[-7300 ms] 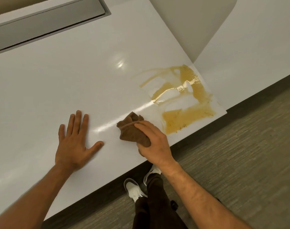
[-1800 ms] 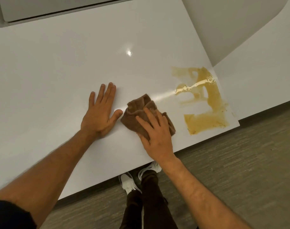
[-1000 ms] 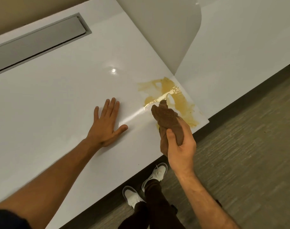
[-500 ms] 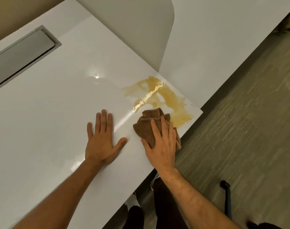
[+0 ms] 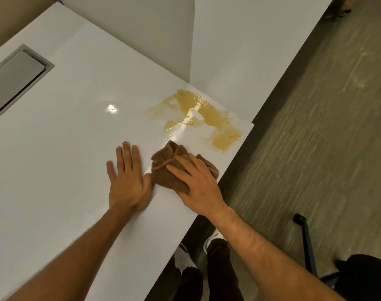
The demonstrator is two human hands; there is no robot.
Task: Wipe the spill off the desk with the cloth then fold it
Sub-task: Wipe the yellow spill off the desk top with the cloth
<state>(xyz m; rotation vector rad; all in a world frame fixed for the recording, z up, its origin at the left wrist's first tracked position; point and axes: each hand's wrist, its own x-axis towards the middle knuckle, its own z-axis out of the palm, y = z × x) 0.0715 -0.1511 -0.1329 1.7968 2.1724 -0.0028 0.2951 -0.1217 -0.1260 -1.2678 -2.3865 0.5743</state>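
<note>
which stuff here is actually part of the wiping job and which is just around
Part of the job:
brown cloth
yellow spill
white desk
right hand pressing the cloth
left hand flat on the desk

Just around:
grey hatch
chair base

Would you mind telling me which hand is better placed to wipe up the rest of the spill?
The right hand: it already presses the cloth just short of the spill. The left hand lies flat on the desk, holding nothing.

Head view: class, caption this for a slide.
Right hand presses cloth beside spill; left hand flat on desk.
</note>
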